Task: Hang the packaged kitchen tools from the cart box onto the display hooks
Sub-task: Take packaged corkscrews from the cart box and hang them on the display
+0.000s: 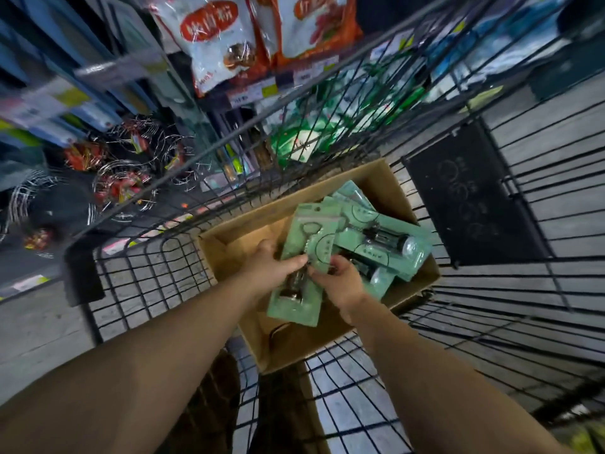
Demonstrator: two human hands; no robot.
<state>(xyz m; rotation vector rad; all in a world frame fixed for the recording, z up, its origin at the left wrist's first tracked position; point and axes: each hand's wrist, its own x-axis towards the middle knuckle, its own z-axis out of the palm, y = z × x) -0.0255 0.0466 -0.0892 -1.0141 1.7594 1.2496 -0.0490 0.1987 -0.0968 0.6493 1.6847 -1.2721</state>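
Left hand (268, 265) and right hand (340, 283) both grip green blister pack (304, 257) over cardboard box (412, 283) in wire cart (157, 273).

This is a shop, probably a supermarket. A black wire cart (491, 290) stands in an aisle beside shelves (98, 70) with price labels (268, 88). Packaged food bags (216, 37) hang above, and wire kitchen goods (131, 178) are displayed below.

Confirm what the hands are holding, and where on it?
Both hold one green package over the box: left hand on its left edge, right hand on its right edge, about mid-length.
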